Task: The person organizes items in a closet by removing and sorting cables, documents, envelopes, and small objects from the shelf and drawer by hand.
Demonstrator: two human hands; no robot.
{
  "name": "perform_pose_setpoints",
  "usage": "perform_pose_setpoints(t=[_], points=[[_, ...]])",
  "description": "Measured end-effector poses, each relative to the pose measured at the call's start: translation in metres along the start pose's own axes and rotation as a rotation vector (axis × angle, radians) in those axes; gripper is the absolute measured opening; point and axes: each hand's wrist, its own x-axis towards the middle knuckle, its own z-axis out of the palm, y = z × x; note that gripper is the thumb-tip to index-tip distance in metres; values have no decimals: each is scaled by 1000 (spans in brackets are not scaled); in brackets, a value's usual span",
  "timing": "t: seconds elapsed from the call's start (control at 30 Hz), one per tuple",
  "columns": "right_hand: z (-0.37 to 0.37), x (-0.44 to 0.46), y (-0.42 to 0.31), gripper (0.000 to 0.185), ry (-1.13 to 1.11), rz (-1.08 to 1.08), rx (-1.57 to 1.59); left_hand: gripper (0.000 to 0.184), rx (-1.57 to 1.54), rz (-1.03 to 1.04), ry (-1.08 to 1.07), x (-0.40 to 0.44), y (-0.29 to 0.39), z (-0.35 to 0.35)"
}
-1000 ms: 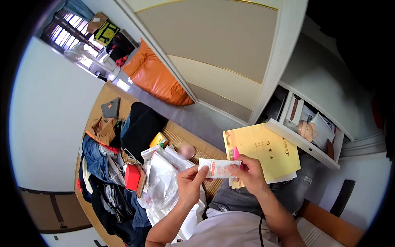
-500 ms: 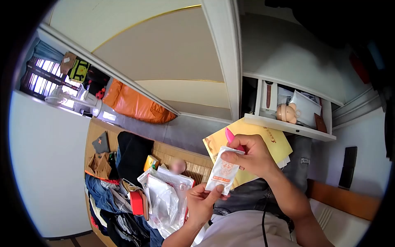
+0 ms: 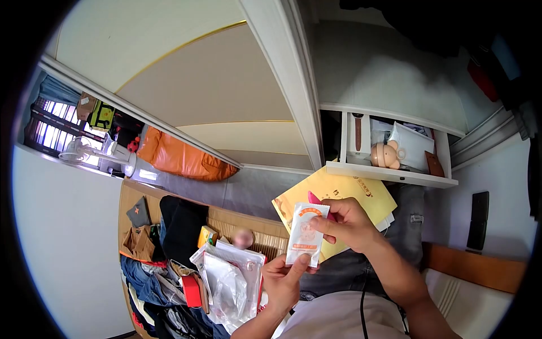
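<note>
Between my hands is a small white sachet point(image 3: 305, 240) with orange print, held upright with its printed face towards me. My left hand point(image 3: 283, 281) pinches its bottom edge, thumb in front. The thumb of my right hand point(image 3: 351, 229) lies across the upper right part of the sachet. A pink object point(image 3: 313, 197) is also in my right hand, behind the sachet; its tip shows above, and the rest is mostly hidden. Below the hands, a yellow paper folder point(image 3: 353, 195) with dark print lies over my lap, white sheets under its edge.
An open drawer point(image 3: 389, 173) at the right holds a watch point(image 3: 357, 133), a bear-shaped item point(image 3: 385, 155) and papers. Clothes point(image 3: 141, 268), plastic bags point(image 3: 226, 282) and a red box point(image 3: 192, 291) crowd the bench at left. An orange bag-like item point(image 3: 180, 158) lies beyond.
The sachet has turned more upright, and its top print now shows as my right thumb sits lower. Less of the pink object is visible. The whole view has shifted slightly.
</note>
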Motion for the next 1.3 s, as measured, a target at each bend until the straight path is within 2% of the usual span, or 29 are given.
perform_pose_setpoints(t=[0.1, 0.17, 0.27, 0.33, 0.4, 0.43, 0.47, 0.5, 0.53, 0.6, 0.67, 0.73, 0.77, 0.8, 0.83, 0.87, 0.9, 0.93, 0.97, 1.0, 1.03, 1.07, 1.13, 1.17, 1.23, 1.27, 1.3], points=[[-3, 0, 2, 23, 47, -48, -92, 21, 33, -19, -2, 3, -1, 2], [-7, 0, 6, 13, 5, -54, -68, 21, 87, 6, 4, 6, -2, 1], [-3, 1, 7, 22, 42, -72, -83, 20, 49, 66, 42, 14, 4, 6], [-1, 1, 12, 21, 42, -77, -110, 20, 155, 70, 48, 19, 4, -9], [2, 3, 21, 22, 34, -76, -142, 16, 386, 140, 208, 26, 2, -25], [5, 5, 29, 24, 82, -156, -174, 16, 391, 207, 283, 30, 4, -29], [6, 6, 38, 30, 129, -235, -208, 16, 345, 180, 349, 34, -3, -46], [5, 6, 53, 41, 68, -79, -162, 16, 359, 184, 362, 37, -9, -60], [7, 7, 77, 45, 0, -108, -189, 16, 372, 190, 378, 40, -18, -75], [30, 7, 135, 48, 40, -110, -364, 20, 475, 3, 330, 38, -66, -139], [49, 13, 182, 54, -100, 45, -346, 20, 659, -94, 344, 22, -105, -175], [68, 12, 212, 49, -86, 331, -647, 23, 686, -224, 434, 8, -153, -212], [72, 11, 276, 46, -126, 325, -595, 28, 789, -238, 440, 0, -158, -216], [74, 9, 274, 41, -171, 364, -398, 33, 894, -249, 432, -5, -164, -219], [76, 7, 269, 38, -209, 415, -204, 36, 900, -175, 404, -9, -173, -225], [73, 13, 263, 43, -320, 546, -361, 36, 897, -167, 375, -10, -180, -232], [80, 7, 280, 45, -132, 381, -590, 36, 1087, -93, 305, -12, -171, -225], [80, 5, 277, 48, -95, 371, -641, 36, 1274, -8, 231, -15, -161, -216], [79, 3, 273, 50, -58, 362, -693, 34, 1324, -4, 229, -19, -149, -203], [75, 4, 245, 53, -179, 502, -567, 32, 1371, 4, 232, -19, -144, -194], [71, 4, 241, 44, -266, 546, -491, 33, 1437, -5, 167, -19, -142, -197], [64, 3, 245, 45, -436, 445, -395, 31, 1474, -2, 97, -20, -137, -200], [53, -12, 186, 45, -503, 582, 90, 28, 1516, -30, 76, -12, -121, -190], [40, -13, 163, 45, -489, 572, 81, 28, 1512, -13, 64, -6, -111, -183], [8, -15, 125, 47, -682, 497, 173, 24, 1412, 175, 55, 12, -93, -164], [-14, -19, 114, 40, -610, 419, 176, 30, 1306, 122, -29, 24, -86, -156], [-33, -24, 101, 39, -501, 279, 220, 37, 1266, 130, -4, 35, -89, -150]])
